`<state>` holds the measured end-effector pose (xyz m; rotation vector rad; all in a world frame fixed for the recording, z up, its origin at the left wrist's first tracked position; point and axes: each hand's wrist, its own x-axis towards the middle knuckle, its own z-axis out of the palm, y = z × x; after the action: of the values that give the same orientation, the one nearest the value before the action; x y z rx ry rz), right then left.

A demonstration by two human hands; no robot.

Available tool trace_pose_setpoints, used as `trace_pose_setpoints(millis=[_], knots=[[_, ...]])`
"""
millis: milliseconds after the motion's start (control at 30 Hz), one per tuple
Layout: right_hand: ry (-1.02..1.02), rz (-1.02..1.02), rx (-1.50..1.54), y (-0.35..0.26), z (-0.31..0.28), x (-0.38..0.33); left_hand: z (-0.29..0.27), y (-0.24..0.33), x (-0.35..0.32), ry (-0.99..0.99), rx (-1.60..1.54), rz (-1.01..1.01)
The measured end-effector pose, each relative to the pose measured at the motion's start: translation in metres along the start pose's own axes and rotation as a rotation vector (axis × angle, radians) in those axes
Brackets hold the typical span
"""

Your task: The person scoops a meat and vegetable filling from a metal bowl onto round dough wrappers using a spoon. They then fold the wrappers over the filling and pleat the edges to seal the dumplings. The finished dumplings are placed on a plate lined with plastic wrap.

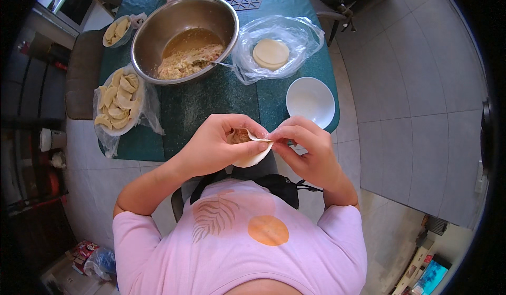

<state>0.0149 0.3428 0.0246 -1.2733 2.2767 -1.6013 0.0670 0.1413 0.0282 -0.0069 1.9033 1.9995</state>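
A half-folded dumpling [251, 148], a round pale wrapper with brownish filling showing at its open top, is held between both hands above the table's near edge. My left hand [219, 144] cups it from the left, thumb and fingers closed around the wrapper. My right hand [303, 144] pinches the wrapper's right rim with its fingertips. Beyond them a large steel bowl [158, 31] holds minced filling and a spoon. A stack of round wrappers [271, 53] lies in an open clear plastic bag.
A white bowl [310, 101] stands at the right edge of the green-covered table [211, 102]. A plate of folded dumplings [119, 100] sits at the left, a smaller plate of dumplings [117, 31] behind it. A brown chair [84, 73] is at the left.
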Motion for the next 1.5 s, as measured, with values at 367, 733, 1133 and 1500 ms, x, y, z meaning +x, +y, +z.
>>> trace_pose_setpoints(millis=[367, 733, 1133, 1500], knots=[[-0.081, 0.091, 0.058, -0.01, -0.009, 0.006, -0.004, 0.0, -0.003, 0.06, -0.16, -0.037], [-0.187, 0.286, 0.151, -0.006, -0.014, 0.011, -0.002, -0.001, -0.002, -0.013, -0.153, -0.051], [-0.163, 0.299, 0.161, -0.012, -0.012, 0.014, 0.005, -0.002, 0.001, 0.007, -0.244, -0.085], [-0.36, 0.49, 0.474, 0.003, -0.02, 0.018, 0.002, -0.003, -0.002, -0.018, -0.077, -0.046]])
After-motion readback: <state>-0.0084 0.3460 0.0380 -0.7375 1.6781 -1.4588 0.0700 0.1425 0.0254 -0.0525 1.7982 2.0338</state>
